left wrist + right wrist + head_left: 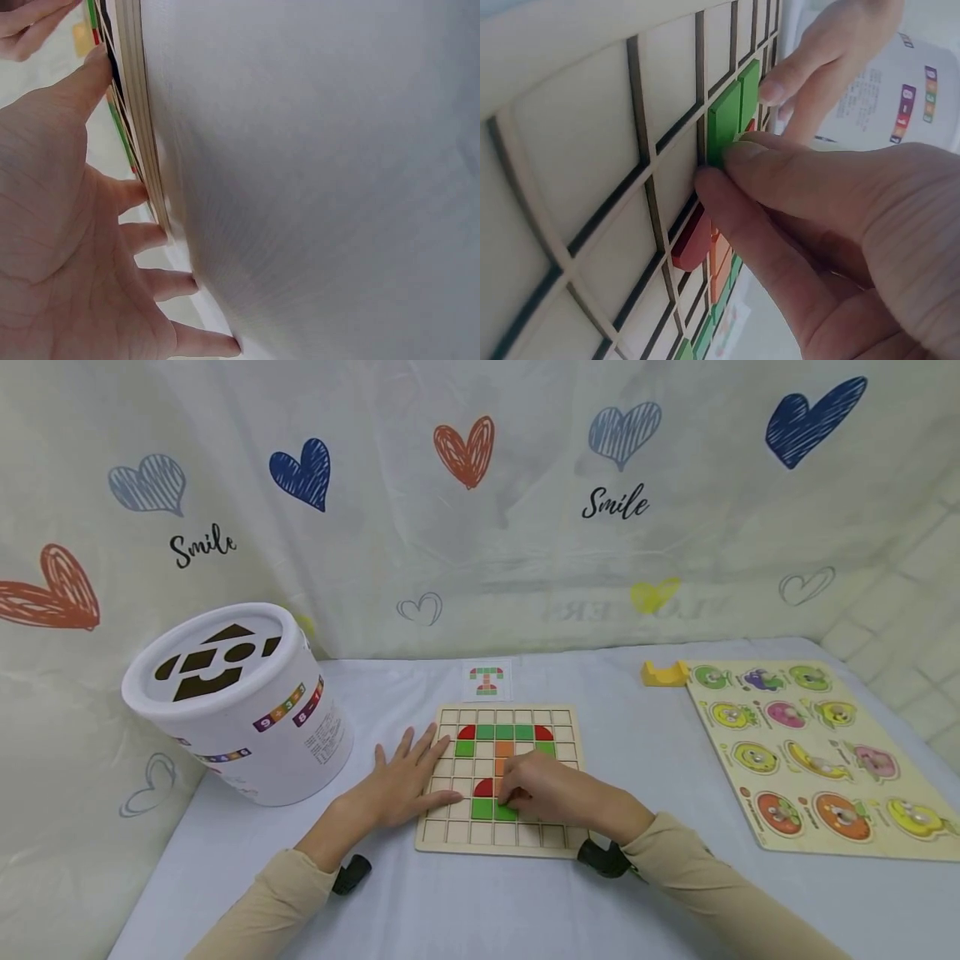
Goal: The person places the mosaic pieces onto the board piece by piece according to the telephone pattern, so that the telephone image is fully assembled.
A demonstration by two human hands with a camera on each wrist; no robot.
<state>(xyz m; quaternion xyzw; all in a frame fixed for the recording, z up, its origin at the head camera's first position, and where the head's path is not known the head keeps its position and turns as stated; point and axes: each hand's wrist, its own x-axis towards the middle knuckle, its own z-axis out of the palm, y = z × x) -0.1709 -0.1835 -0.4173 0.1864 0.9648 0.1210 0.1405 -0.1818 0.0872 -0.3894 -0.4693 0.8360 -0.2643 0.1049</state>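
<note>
A wooden grid board (465, 835) lies flat with coloured tiles set in a T-like pattern. My left hand (408, 781) rests with spread fingers on its left edge, thumb reaching onto the squares. In the left wrist view the fingertips touch the board's edge and the cloth. My right hand (551, 789) bends over the lower middle, thumb and index finger pinching at the edge of a green tile (724, 124). Another green tile (750, 90) sits beside it. A red rounded tile (694, 244) lies just by the index fingertip; the right hand covers part of the pattern in the head view.
A small pattern card (487, 681) lies behind the board. At the left stands a white bucket (315, 743) with shaped holes in its lid. Rightward are a fruit puzzle board (780, 768) and a yellow block (664, 675). A heart-printed curtain (525, 552) hangs behind the table.
</note>
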